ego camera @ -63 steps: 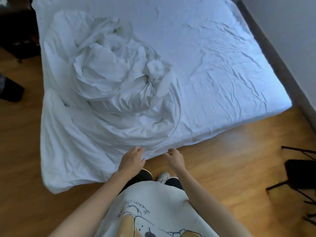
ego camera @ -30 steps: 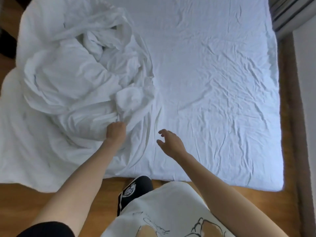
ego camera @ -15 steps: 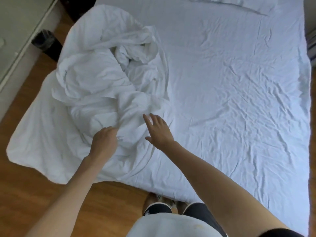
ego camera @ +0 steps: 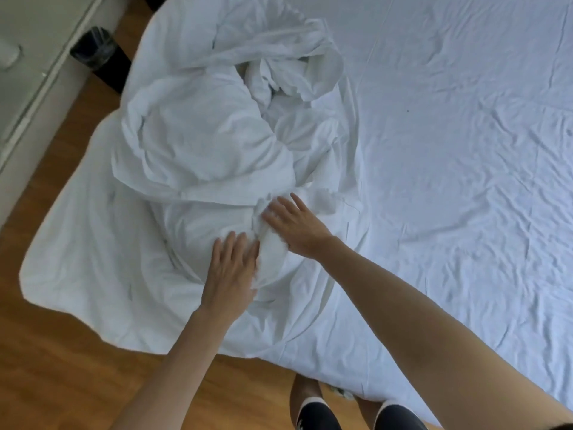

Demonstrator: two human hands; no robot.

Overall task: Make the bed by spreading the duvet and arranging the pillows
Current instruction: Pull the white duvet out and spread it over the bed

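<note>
A white duvet lies bunched in a crumpled heap on the left part of the bed, its lower corner hanging over the edge onto the floor. The bed is covered by a wrinkled white sheet. My left hand lies flat on the duvet near the bottom of the heap, fingers straight. My right hand touches a raised fold of the duvet just to the right, fingers spread. The fold stands between the two hands. No pillow is in view.
Wooden floor runs along the left and near sides of the bed. A black bin stands at the upper left beside a pale cabinet. My feet in dark slippers stand at the bed's near edge.
Both hands have moved onto the duvet. The left hand has flattened out on the cloth and the right hand has reached in to touch the fold beside it.
</note>
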